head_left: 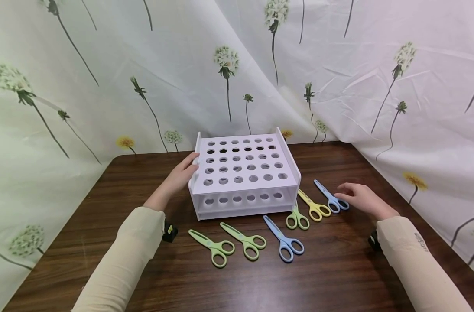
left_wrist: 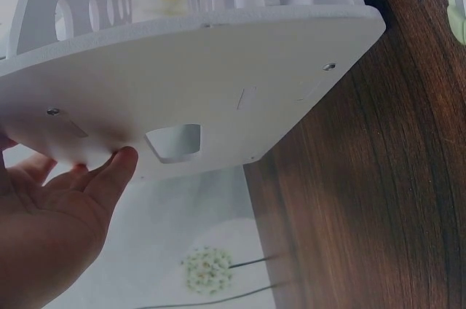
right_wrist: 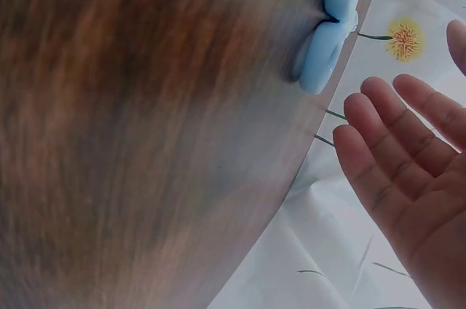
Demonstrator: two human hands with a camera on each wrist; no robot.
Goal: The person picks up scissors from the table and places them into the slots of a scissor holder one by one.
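Observation:
My left hand (head_left: 180, 175) touches the left side panel of a white rack (head_left: 242, 187) with rows of round holes. In the left wrist view, the fingertips of that hand (left_wrist: 65, 214) press on the panel's outer face (left_wrist: 226, 98), beside a cut-out. To the right of the rack, my right hand (head_left: 363, 200) hovers close to the handles of blue scissors (head_left: 323, 189). Its fingers (right_wrist: 386, 156) are spread and lightly bent in the right wrist view, with nothing held, apart from the blue handles (right_wrist: 317, 61).
Yellow scissors (head_left: 309, 203) and green scissors (head_left: 295, 214) lie by the rack's right front corner. Before the rack lie two more green scissors (head_left: 206, 241) (head_left: 238, 236) and blue scissors (head_left: 279, 234). A flowered cloth (head_left: 174, 65) hangs behind the brown wooden table (head_left: 237, 286).

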